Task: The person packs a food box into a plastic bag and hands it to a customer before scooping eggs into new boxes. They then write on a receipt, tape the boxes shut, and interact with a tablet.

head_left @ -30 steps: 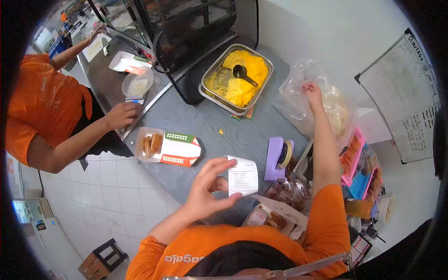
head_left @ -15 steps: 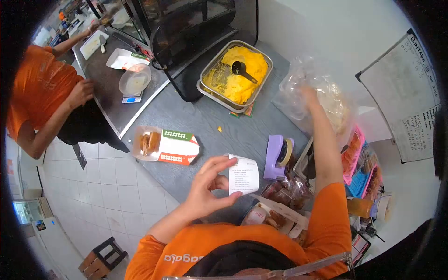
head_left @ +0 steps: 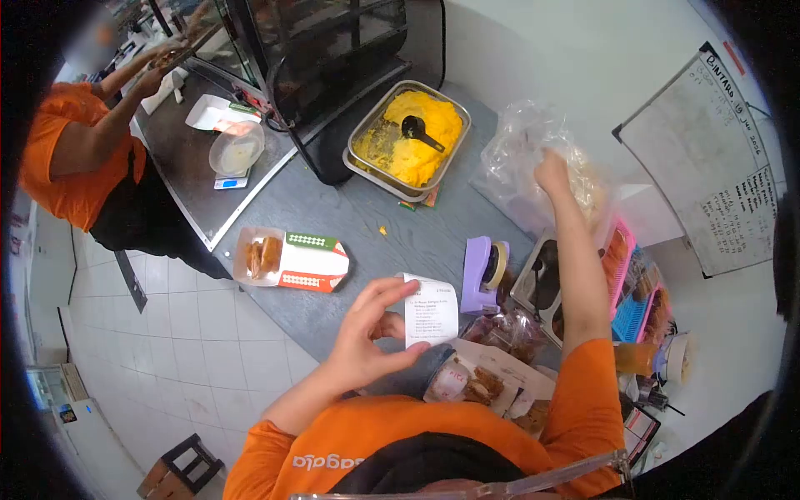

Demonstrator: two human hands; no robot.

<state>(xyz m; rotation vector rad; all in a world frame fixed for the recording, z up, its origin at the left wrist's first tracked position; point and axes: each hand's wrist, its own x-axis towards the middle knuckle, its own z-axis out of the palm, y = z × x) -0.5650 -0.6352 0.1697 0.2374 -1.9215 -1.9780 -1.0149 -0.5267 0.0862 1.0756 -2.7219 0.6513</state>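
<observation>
My left hand (head_left: 371, 329) pinches a curled printed receipt (head_left: 431, 313) between thumb and fingers, its text turned toward me. Stretched out at the upper right, my right hand (head_left: 552, 173) has its fingers curled against a clear plastic bag (head_left: 521, 137) with pale contents. Left of the receipt sits an open paper food box (head_left: 315, 265) with brown fried pieces in one half. A purple tape dispenser (head_left: 477, 279) stands between my two arms.
A metal tray (head_left: 358, 162) of yellow food with a black scoop (head_left: 422, 133) lies ahead. Pink and blue baskets (head_left: 627, 312) and a whiteboard (head_left: 700, 167) are at right. Another filled box (head_left: 500, 375) sits close to my chest. A co-worker (head_left: 75, 158) stands at left by a scale (head_left: 231, 182).
My right hand shows more clearly at the plastic bag, fingers curled. The receipt stays in my left hand. My view has shifted slightly, and the co-worker's near arm has risen toward the glass case.
</observation>
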